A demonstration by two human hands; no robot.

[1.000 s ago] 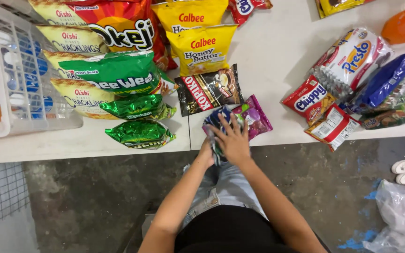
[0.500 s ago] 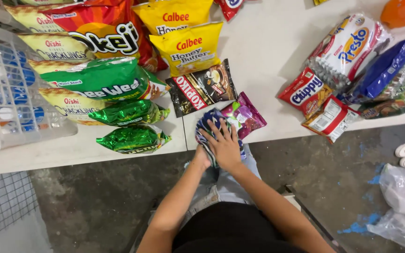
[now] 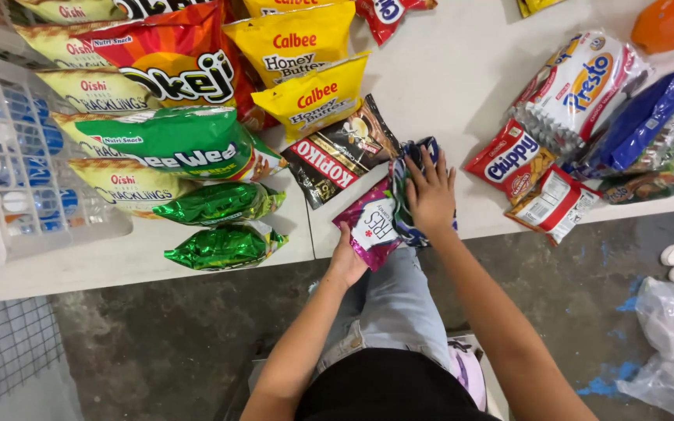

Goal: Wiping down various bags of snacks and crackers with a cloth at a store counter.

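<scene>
My right hand (image 3: 429, 196) lies flat, fingers spread, on a small dark blue snack packet (image 3: 409, 165) near the front edge of the white table (image 3: 446, 86). My left hand (image 3: 348, 261) grips the lower edge of a small purple snack packet (image 3: 371, 221), which lies beside and partly under the blue one. A black coffee sachet pack (image 3: 340, 157) lies just left of both packets.
Yellow, red and green chip bags (image 3: 173, 140) crowd the table's left half. Two small green foil packs (image 3: 224, 226) lie near the front edge. A white basket (image 3: 9, 156) with bottles stands at far left. Red packs (image 3: 536, 183) and wafer packs lie at right. Concrete floor lies below.
Both hands were together over the two small packets at the table edge. Now they are apart: the right hand has slid up onto the blue packet, the left holds the purple one.
</scene>
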